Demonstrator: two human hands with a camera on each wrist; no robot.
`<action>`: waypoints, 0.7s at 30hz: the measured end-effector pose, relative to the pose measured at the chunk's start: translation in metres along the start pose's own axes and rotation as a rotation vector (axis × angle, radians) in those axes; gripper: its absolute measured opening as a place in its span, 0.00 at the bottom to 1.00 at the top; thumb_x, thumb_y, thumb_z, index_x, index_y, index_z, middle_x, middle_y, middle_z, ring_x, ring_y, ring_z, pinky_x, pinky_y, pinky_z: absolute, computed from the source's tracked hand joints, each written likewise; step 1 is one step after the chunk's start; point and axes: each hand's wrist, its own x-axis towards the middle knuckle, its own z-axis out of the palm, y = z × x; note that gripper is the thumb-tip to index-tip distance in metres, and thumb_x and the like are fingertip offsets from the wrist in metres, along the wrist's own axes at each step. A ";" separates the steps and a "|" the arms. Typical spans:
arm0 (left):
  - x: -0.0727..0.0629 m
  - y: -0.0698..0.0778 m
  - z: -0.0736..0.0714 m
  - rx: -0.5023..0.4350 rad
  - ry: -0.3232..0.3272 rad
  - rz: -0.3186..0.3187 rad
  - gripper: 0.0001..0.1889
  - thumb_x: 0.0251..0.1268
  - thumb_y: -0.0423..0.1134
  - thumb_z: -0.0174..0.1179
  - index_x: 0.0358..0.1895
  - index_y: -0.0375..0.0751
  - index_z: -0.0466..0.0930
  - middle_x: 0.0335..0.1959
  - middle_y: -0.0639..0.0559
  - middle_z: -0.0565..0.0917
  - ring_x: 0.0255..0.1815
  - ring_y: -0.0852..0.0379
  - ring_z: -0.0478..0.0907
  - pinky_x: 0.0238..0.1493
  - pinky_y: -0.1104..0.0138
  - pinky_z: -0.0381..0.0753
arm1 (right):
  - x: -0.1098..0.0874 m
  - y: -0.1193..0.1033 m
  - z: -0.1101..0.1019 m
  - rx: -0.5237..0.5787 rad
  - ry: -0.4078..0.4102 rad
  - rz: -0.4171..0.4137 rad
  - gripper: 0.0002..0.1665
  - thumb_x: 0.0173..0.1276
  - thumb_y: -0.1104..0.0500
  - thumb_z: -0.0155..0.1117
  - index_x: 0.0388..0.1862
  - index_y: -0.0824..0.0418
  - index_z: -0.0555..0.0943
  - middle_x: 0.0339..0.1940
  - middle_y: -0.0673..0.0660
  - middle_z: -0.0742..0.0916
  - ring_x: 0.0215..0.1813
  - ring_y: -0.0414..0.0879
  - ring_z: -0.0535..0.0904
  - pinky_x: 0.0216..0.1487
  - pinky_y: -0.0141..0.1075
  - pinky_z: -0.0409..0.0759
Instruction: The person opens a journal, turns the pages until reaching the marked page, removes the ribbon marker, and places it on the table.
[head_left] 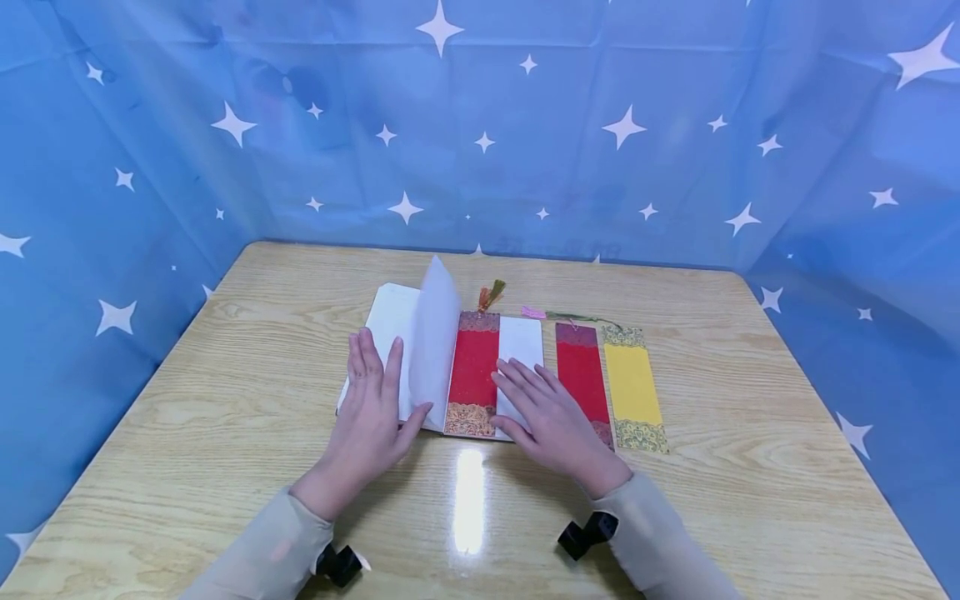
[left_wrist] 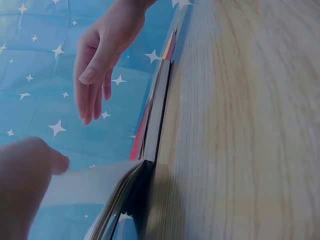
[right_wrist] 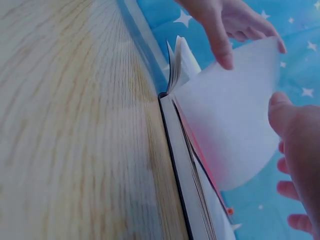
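An open notebook (head_left: 521, 335) with white pages lies on the table, one loose page (head_left: 435, 342) standing up from its middle. On the right-hand side rests a red bookmark (head_left: 476, 367) with patterned ends and an orange and green tassel (head_left: 491, 295). My left hand (head_left: 367, 429) is over the left pages, fingers straight and thumb out; in the right wrist view the raised page (right_wrist: 230, 110) reaches that hand's fingers (right_wrist: 260, 27), though contact is unclear. My right hand (head_left: 555, 425), fingers straight, hovers above the right page, holding nothing, as the left wrist view shows.
Right of the notebook lie a second red bookmark (head_left: 581, 375), partly behind my right hand, and a yellow bookmark (head_left: 633, 385). Their pink tassel (head_left: 533, 313) and a green cord (head_left: 573, 317) stretch along the top. A blue star-patterned curtain (head_left: 480, 167) surrounds the wooden table (head_left: 247, 400).
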 end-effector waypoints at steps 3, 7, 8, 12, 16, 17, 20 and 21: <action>-0.002 -0.003 -0.001 0.027 -0.004 -0.016 0.51 0.47 0.40 0.67 0.71 0.29 0.43 0.71 0.31 0.29 0.70 0.28 0.32 0.66 0.41 0.41 | 0.000 0.000 0.000 -0.003 -0.005 0.003 0.36 0.70 0.40 0.48 0.67 0.62 0.67 0.66 0.59 0.71 0.67 0.54 0.65 0.65 0.51 0.60; -0.006 -0.006 -0.005 0.100 -0.029 -0.075 0.53 0.41 0.42 0.73 0.70 0.30 0.49 0.71 0.30 0.30 0.70 0.27 0.34 0.64 0.38 0.38 | -0.002 0.000 0.001 -0.008 -0.014 0.011 0.36 0.71 0.39 0.43 0.66 0.63 0.69 0.65 0.59 0.73 0.66 0.54 0.67 0.64 0.51 0.63; -0.007 -0.007 -0.006 0.117 -0.037 -0.093 0.53 0.40 0.43 0.74 0.69 0.29 0.52 0.71 0.29 0.31 0.70 0.27 0.35 0.63 0.37 0.37 | -0.003 0.001 0.002 -0.011 -0.018 0.015 0.36 0.71 0.39 0.44 0.66 0.63 0.69 0.64 0.59 0.74 0.65 0.54 0.67 0.63 0.51 0.63; -0.010 -0.010 -0.011 0.173 -0.085 -0.166 0.44 0.41 0.47 0.74 0.63 0.28 0.65 0.71 0.28 0.41 0.70 0.28 0.41 0.61 0.34 0.34 | -0.005 0.001 0.003 -0.014 -0.031 0.029 0.35 0.66 0.44 0.56 0.65 0.63 0.70 0.63 0.59 0.75 0.64 0.54 0.69 0.62 0.51 0.66; -0.012 -0.013 -0.013 0.217 -0.165 -0.206 0.38 0.48 0.52 0.69 0.59 0.29 0.71 0.67 0.28 0.58 0.68 0.31 0.50 0.62 0.36 0.33 | -0.006 0.001 0.003 -0.010 -0.041 0.037 0.36 0.62 0.47 0.62 0.64 0.63 0.70 0.62 0.59 0.76 0.63 0.54 0.70 0.59 0.51 0.69; -0.012 -0.013 -0.014 0.228 -0.189 -0.213 0.38 0.50 0.53 0.67 0.59 0.29 0.72 0.65 0.28 0.62 0.68 0.31 0.53 0.63 0.36 0.34 | -0.006 0.001 0.003 -0.005 -0.042 0.040 0.36 0.61 0.47 0.63 0.64 0.63 0.70 0.62 0.59 0.76 0.62 0.54 0.71 0.58 0.51 0.69; -0.014 -0.016 -0.013 0.242 -0.284 -0.247 0.38 0.54 0.56 0.64 0.60 0.29 0.71 0.62 0.29 0.67 0.66 0.31 0.56 0.64 0.37 0.36 | -0.006 0.001 0.003 0.009 -0.048 0.060 0.36 0.61 0.47 0.63 0.65 0.63 0.70 0.60 0.59 0.78 0.59 0.54 0.74 0.58 0.50 0.71; -0.015 -0.017 -0.013 0.245 -0.313 -0.261 0.38 0.54 0.56 0.63 0.60 0.29 0.71 0.61 0.29 0.68 0.65 0.30 0.58 0.64 0.37 0.39 | -0.007 0.001 0.003 0.015 -0.051 0.070 0.36 0.61 0.47 0.63 0.65 0.62 0.70 0.59 0.59 0.79 0.57 0.54 0.75 0.57 0.49 0.71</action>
